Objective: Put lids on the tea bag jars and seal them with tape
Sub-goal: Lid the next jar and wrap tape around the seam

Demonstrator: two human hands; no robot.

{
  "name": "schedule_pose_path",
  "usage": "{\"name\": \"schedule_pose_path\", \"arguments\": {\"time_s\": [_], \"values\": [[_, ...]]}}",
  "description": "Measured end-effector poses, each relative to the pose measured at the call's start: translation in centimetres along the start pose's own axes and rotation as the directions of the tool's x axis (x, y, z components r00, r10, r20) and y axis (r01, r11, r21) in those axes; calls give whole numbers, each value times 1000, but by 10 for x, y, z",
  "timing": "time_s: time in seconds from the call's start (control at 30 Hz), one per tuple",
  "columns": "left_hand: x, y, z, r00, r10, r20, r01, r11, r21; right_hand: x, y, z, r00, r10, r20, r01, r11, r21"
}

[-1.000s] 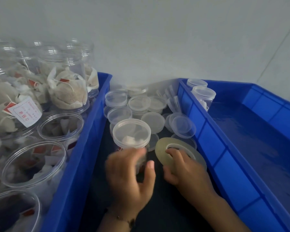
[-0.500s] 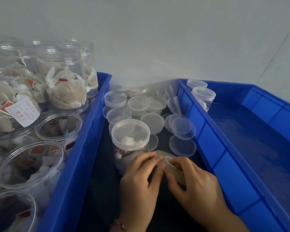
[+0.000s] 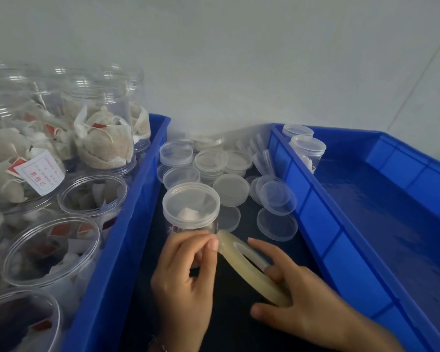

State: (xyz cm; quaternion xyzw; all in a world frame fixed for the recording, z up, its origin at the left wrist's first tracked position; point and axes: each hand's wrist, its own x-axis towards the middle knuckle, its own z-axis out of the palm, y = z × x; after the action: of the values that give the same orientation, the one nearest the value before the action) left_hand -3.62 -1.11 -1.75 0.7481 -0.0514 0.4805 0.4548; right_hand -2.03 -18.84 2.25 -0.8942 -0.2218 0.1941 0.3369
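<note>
Two hands work one lidded jar (image 3: 191,212) standing between the bins: my left hand (image 3: 186,278) pinches the tape end against its wall, my right hand (image 3: 297,301) grips the roll (image 3: 249,268), probably to wrap the seam.

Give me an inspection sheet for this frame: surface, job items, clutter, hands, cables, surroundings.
Surface: dark mat between two blue bins.
Job's things: lidded jar upright on the mat; tape roll beside it; loose lids piled behind.
Clutter: open tea bag jars in the left bin; two lidded jars in the right bin.
Hands: left hand pinches at the jar's side, apparently the tape end; right hand grips the tape roll.
Cables: nothing seen.
Surroundings: plain pale wall.
</note>
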Motion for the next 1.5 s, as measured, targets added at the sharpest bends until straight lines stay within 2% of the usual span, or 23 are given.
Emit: {"name": "schedule_pose_path", "arguments": {"time_s": [0.07,0.13,0.17,0.23,0.3,0.37,0.43,0.47,0.53,0.6,0.67,0.87,1.17,1.5], "values": [[2,-2,0,1000,24,-14,-24,999,21,-7,-1,4,992,-105,-65,110,991,74],[2,-1,2,998,52,-28,-51,998,39,-13,-3,7,957,-163,-242,201,970,140],[0,-2,2,997,61,-43,-58,997,54,-15,-4,8,936,-173,-305,217,969,118],[-2,-4,0,994,62,-85,-55,995,82,-16,-7,8,877,-239,-417,197,970,-140],[-3,-8,-2,991,48,-121,-36,994,99,-10,-7,3,786,-321,-528,68,894,-442],[-6,-11,-1,991,41,-130,-26,993,115,3,-10,-3,783,-229,-579,-121,856,-503],[-7,-14,1,991,5,-136,12,992,122,17,-5,-5,797,-123,-591,-283,788,-546],[-7,-16,3,989,-24,-146,41,993,114,24,0,-6,804,-98,-587,-319,762,-564],[-6,-19,5,978,-88,-188,102,992,71,34,0,-8,814,-98,-573,-291,785,-547],[-5,-23,5,962,-138,-236,147,989,19,38,-4,-8,835,-132,-535,-199,832,-517],[-4,-25,4,951,-163,-262,165,986,-13,41,-9,-9,821,-176,-543,-154,848,-506],[-5,-28,7,952,-183,-246,189,982,2,48,-11,-12,720,-245,-649,-205,818,-537],[-3,-33,9,947,-215,-239,235,970,58,59,-10,-14,710,-245,-660,-228,807,-545],[-3,-37,10,951,-214,-225,234,970,65,63,-6,-6,687,-265,-677,-171,846,-505]]}}
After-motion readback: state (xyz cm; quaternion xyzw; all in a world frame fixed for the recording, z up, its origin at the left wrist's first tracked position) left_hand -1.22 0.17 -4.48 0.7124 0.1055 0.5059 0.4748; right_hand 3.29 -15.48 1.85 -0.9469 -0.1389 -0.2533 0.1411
